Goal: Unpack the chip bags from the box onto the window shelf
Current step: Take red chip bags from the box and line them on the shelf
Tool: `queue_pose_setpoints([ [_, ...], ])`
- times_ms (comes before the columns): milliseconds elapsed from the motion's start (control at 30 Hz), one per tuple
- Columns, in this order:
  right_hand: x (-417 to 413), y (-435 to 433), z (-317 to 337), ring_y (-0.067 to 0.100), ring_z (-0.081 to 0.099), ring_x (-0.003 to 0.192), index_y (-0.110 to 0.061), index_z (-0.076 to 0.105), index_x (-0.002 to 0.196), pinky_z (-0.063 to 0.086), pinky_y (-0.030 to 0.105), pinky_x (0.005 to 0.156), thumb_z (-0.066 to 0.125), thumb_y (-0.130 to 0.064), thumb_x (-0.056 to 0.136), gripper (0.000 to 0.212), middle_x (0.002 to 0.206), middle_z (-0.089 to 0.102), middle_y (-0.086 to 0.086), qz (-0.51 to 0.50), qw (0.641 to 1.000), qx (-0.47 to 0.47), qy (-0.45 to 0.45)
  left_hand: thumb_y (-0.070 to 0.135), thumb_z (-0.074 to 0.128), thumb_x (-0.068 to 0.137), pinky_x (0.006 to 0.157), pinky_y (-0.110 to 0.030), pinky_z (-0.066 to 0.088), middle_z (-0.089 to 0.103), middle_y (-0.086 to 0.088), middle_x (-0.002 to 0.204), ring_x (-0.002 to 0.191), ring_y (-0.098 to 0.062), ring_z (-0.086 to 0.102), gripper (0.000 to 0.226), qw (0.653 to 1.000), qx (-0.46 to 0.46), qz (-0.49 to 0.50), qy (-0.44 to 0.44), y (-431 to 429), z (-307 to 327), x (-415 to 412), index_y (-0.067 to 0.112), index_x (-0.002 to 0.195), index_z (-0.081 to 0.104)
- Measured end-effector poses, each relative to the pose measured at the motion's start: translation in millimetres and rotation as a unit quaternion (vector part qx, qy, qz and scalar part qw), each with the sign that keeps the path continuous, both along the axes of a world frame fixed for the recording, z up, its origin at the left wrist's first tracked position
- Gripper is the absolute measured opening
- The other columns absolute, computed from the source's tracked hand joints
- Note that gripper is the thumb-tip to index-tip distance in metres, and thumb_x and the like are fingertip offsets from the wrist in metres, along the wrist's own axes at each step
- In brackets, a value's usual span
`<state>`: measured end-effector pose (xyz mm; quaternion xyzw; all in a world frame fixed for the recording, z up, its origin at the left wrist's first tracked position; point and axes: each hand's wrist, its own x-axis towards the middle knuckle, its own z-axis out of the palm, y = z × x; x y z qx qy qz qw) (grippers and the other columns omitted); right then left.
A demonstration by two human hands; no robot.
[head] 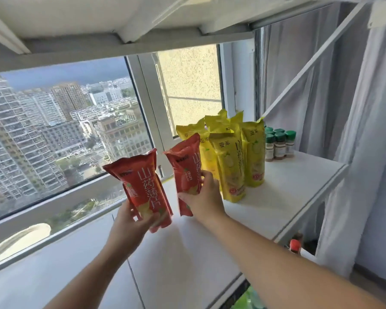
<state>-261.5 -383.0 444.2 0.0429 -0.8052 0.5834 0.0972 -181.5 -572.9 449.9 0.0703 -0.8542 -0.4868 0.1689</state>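
Observation:
My left hand (129, 221) grips red chip bags (143, 186), at least two stacked together, held tilted above the white window shelf (187, 253). Another red chip bag (186, 172) is in my right hand (206, 197), upright, its base at or just above the shelf beside the yellow bags. Several yellow chip bags (231, 157) stand upright in a cluster further right on the shelf. The box is not in view.
Several green-capped spice jars (279, 142) stand behind the yellow bags at the shelf's back right. The window pane (54, 134) runs along the shelf's far side. An upper shelf (120, 23) hangs overhead. A white diagonal brace (310, 63) and grey curtain (366, 130) close the right. A red-capped bottle (295, 245) sits below the shelf edge.

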Motion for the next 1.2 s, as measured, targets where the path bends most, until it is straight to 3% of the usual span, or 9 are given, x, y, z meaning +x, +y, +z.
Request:
queue_pose_setpoints([
  [300,-59,-55,8,0.026,0.058,0.116,-0.015,0.043,0.134,0.052,0.038,0.097,0.085,-0.034,0.068,0.08,0.127,0.055,0.006,-0.045,0.997,0.056,-0.019,0.049,0.086,0.054,0.082,-0.043,0.06,0.076,0.011,0.102,0.095,-0.012,0.072,0.062,1.0,0.01,0.007,-0.005,-36,-10,-52,0.031,0.109,0.063],
  [433,-71,-64,10,0.028,0.053,0.122,-0.012,0.042,0.131,0.049,0.039,0.1,0.084,-0.033,0.07,0.077,0.131,0.052,0.008,-0.061,0.995,0.071,-0.02,0.038,0.087,0.058,0.08,-0.047,0.06,0.075,0.005,0.102,0.093,-0.015,0.071,0.056,1.0,-0.021,0.018,-0.002,-49,-14,-72,0.032,0.108,0.063],
  [567,-77,-70,11,0.028,0.045,0.131,-0.01,0.036,0.139,0.042,0.038,0.107,0.083,-0.035,0.075,0.083,0.141,0.046,0.011,-0.064,0.993,0.092,-0.036,0.023,0.092,0.064,0.073,-0.042,0.059,0.074,0.004,0.098,0.089,-0.017,0.071,0.049,0.999,-0.04,0.027,0.012,-51,-14,-85,0.032,0.102,0.062],
  [700,-80,-71,13,0.03,0.041,0.138,-0.006,0.026,0.149,0.039,0.04,0.11,0.084,-0.039,0.076,0.098,0.149,0.04,0.013,-0.06,0.991,0.107,-0.057,0.055,0.088,0.052,0.074,-0.04,0.06,0.073,0.01,0.1,0.089,-0.01,0.071,0.067,0.999,-0.039,0.028,0.006,-48,-14,-87,0.032,0.109,0.06],
  [800,-76,-68,11,0.032,0.044,0.137,-0.002,0.027,0.149,0.042,0.04,0.108,0.083,-0.039,0.076,0.099,0.148,0.041,0.016,-0.062,0.988,0.116,-0.078,0.066,0.087,0.053,0.074,-0.039,0.061,0.075,0.013,0.102,0.09,-0.007,0.072,0.077,0.998,-0.059,0.022,-0.026,-52,-20,-83,0.032,0.117,0.059],
  [1000,-58,-45,-1,0.03,0.058,0.121,-0.004,0.048,0.133,0.049,0.035,0.094,0.077,-0.035,0.084,0.065,0.134,0.058,0.013,-0.045,0.991,0.098,-0.082,0.03,0.086,0.077,0.08,-0.035,0.055,0.068,0.007,0.106,0.1,-0.013,0.066,0.053,0.995,-0.055,0.063,-0.045,-46,-27,-64,0.02,0.121,0.057],
  [1100,-41,-26,-4,0.027,0.063,0.112,-0.009,0.056,0.124,0.048,0.031,0.087,0.073,-0.031,0.088,0.045,0.119,0.065,0.006,-0.017,0.995,0.073,-0.07,0.031,0.079,0.085,0.081,-0.036,0.051,0.062,-0.004,0.114,0.104,-0.021,0.061,0.05,0.99,-0.062,0.115,-0.054,-35,-26,-53,0.011,0.124,0.055],
  [1200,-20,0,-4,0.021,0.062,0.095,-0.019,0.057,0.109,0.05,0.031,0.078,0.068,-0.032,0.092,0.024,0.096,0.06,-0.006,0.017,0.996,0.056,-0.066,0.038,0.079,0.084,0.094,-0.046,0.051,0.059,-0.015,0.121,0.111,-0.03,0.059,0.064,0.981,-0.048,0.176,-0.062,-25,-24,-42,0.0,0.128,0.053],
])
